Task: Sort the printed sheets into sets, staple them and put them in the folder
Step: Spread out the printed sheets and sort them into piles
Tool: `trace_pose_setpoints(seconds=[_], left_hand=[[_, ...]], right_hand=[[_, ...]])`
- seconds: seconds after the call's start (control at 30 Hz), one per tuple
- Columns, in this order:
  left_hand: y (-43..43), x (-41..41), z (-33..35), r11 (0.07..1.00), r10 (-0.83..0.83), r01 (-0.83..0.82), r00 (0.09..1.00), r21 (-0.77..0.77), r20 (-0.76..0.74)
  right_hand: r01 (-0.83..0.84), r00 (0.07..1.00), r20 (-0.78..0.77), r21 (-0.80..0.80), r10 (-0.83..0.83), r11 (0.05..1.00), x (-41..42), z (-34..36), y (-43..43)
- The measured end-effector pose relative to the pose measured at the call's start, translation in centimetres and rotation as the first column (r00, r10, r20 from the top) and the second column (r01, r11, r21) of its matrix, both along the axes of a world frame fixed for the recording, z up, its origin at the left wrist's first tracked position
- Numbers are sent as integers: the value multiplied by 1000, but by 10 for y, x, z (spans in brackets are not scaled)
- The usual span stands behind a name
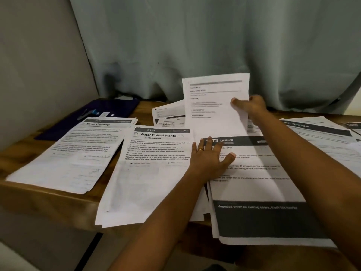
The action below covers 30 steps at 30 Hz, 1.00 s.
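We are mid-sorting. Our right grip (pixel 252 106) pinches a lifted sheet (pixel 213 106), and our left grip (pixel 210 159) presses flat, fingers straight, on the near kitchen pile (pixel 257 188). Stapling looks undone, and the folder (pixel 109 110) waits far left on the tabletop (pixel 48 194).

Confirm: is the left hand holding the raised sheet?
No, the right hand pinches the raised sheet; the left hand rests flat on the kitchen sheet.
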<state>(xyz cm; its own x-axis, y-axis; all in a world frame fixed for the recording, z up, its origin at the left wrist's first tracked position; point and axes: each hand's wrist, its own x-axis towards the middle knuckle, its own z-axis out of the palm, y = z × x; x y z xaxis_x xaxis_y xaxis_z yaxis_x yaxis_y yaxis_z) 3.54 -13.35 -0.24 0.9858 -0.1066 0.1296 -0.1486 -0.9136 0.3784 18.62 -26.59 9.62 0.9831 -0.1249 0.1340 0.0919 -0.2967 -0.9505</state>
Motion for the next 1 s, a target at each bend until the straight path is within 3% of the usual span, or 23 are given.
trace_pose_setpoints(seconds=[0.1,0.13,0.2,0.37,0.57,0.7,0.77,0.83,0.9,1.0], left_hand=[[0,1,-1,1000,2,-2,1000,18,-17],[0,1,-1,1000,2,-1,1000,17,-15],[0,0,0,1000,-3,3,1000,4,-20],[-1,0,0,1000,5,-5,1000,-1,-2],[-2,2,-2,1000,4,-4,1000,-8,10],[-3,2,-2,998,30,-28,999,-53,38],[-4,1,5,986,55,-49,998,-159,35],[-3,-6,20,889,109,-71,992,-453,59],[2,-17,41,647,227,-81,970,-759,90],[28,-35,80,393,448,-63,884,-917,131]], right_hand=[[-57,975,-220,-325,-17,944,-10,-20,0],[-69,975,-219,-434,-32,898,-12,-26,0],[-91,982,-188,-478,-1,874,-13,-32,1],[-41,996,-91,-300,14,953,-12,-21,2],[66,990,131,-81,-55,995,-14,7,-2],[102,961,234,197,-148,975,-26,34,3],[102,953,238,333,-188,938,-31,43,7],[76,955,228,435,-191,897,-37,49,11],[27,971,191,502,-141,864,-44,53,17],[-52,986,164,514,-38,856,-52,53,30]])
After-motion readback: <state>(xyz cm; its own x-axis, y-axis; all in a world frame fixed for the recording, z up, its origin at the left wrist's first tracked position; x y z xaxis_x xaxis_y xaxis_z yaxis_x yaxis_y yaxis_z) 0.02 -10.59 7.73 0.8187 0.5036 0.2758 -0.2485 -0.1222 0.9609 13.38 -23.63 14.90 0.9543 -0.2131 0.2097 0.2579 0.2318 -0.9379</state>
